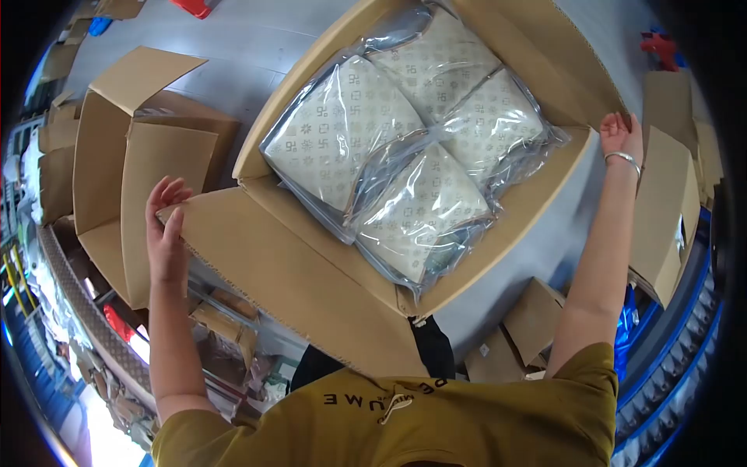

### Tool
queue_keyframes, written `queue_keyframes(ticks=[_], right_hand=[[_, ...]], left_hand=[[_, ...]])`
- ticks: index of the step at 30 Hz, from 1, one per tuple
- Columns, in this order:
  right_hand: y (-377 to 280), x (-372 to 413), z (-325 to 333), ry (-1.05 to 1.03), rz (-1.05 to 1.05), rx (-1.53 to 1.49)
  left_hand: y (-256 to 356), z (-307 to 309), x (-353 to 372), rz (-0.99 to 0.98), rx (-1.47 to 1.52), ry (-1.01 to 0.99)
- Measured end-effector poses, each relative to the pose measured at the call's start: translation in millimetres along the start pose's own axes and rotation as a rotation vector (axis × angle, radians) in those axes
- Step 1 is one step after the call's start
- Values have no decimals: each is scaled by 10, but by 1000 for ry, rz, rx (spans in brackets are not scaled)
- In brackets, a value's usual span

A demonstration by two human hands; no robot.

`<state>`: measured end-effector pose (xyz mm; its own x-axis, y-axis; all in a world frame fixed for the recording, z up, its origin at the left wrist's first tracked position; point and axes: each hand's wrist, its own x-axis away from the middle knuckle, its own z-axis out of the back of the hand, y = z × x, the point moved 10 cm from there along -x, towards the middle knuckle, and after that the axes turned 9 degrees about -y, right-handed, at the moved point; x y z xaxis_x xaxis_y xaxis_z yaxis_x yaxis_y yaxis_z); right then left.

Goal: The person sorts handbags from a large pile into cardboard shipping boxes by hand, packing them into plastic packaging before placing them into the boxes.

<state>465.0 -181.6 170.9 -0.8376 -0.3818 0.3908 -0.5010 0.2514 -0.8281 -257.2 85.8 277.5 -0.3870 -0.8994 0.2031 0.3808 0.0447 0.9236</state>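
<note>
The big open brown cardboard box is in the middle, a bit far, tilted w/ its open top facing up. 4 pale, square, patterned packs in clear shiny plastic lie flat inside, side by side.

L hand is at the left, w/ thumb & fingers pinching the corner of the long brown near flap. R hand is at the right, fingers curled & pressed on the tip of the wide brown far flap. A thin silver bracelet is on the R wrist.

A tall open brown box stands on the grey floor at the left, near L hand. Small brown boxes are at the near right. More brown boxes are at the far right, just beside the R arm.
</note>
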Motion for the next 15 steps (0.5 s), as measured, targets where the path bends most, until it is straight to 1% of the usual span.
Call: queue_keyframes(ticks=[1,3,4,6,7,8,9,10,11,12,13,14,15], right_hand=[[-107,-3,-2,-7,36,34],[-179,-4,50,-12,41,75],[-137,8,42,-32,40,103],[7,143,-107,-57,37,108],[50,353,-258,-45,92,87],[95,582,-399,-30,147,70],[128,731,-495,-16,207,55],[247,806,-520,-7,203,47],[427,864,-565,-47,180,31],[604,881,-636,-94,164,10],[749,891,-595,-79,169,-8],[969,863,-574,-132,83,3],[1179,862,-561,-185,-3,20]], left_hand=[[-6,33,-42,81,-154,-119],[-52,13,-38,268,-459,-393],[97,-104,-77,294,-460,-413],[214,-830,-75,428,-1386,-1075],[161,-904,-50,470,-1859,-1399],[34,-1129,-50,288,-1942,-1537],[-226,-1340,-32,91,-2012,-1667],[-313,-1747,-23,-223,-1885,-1743],[-623,-2010,-81,-35,-1884,-1816],[-820,-2431,-111,-556,-1769,-1569],[-855,-2879,-58,-912,-1680,-1431],[-886,-3236,45,-1175,-1366,-1263],[-682,-3367,129,-1384,-1022,-1081]])
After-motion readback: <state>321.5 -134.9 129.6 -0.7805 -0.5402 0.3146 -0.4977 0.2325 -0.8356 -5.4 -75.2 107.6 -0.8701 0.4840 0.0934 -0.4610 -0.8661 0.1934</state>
